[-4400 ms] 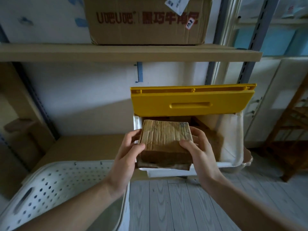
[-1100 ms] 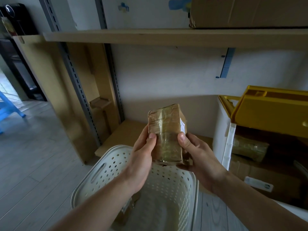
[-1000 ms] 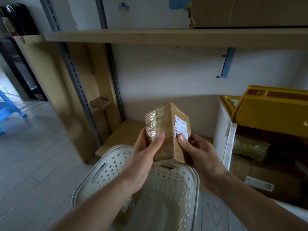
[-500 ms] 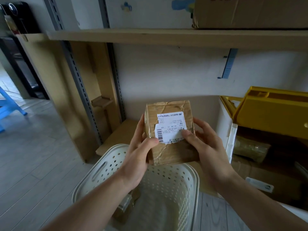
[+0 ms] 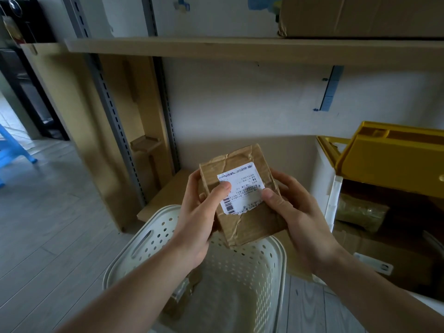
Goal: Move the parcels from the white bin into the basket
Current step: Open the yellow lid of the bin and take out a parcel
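Room: grey plank floor (image 5: 48,224) filled the left of the frame, with a pale wall (image 5: 240,104) behind and a slotted metal upright (image 5: 105,92) running down the upper left.
Shelf: a wooden shelf (image 5: 216,48) crossed the top of the frame, with a cardboard carton (image 5: 360,15) standing on it at the upper right.
Parcel: 1 brown taped parcel (image 5: 240,195) sat at the centre of the frame, tilted, held in the air above the far rim of the basket; its white shipping label (image 5: 241,191) with a barcode faced the camera.
Left hand: the left hand (image 5: 199,219) gripped the parcel's left edge, thumb pressed on the label's left side, fingers curled behind.
Right hand: the right hand (image 5: 300,217) gripped the parcel's right edge, thumb at the label's right side, fingers wrapped round the back.
Basket: the white perforated basket (image 5: 259,272) stood at the lower centre on the floor; 1 brown packet (image 5: 182,292) lay inside it, partly hidden by the left forearm.
White bin: the white bin (image 5: 334,200) stood at the right of the frame, just beside the basket, its yellow lid (image 5: 389,162) raised.
Bin contents: 1 wrapped brown package (image 5: 360,212) and 1 flat cardboard parcel (image 5: 384,260) lay inside in shadow.
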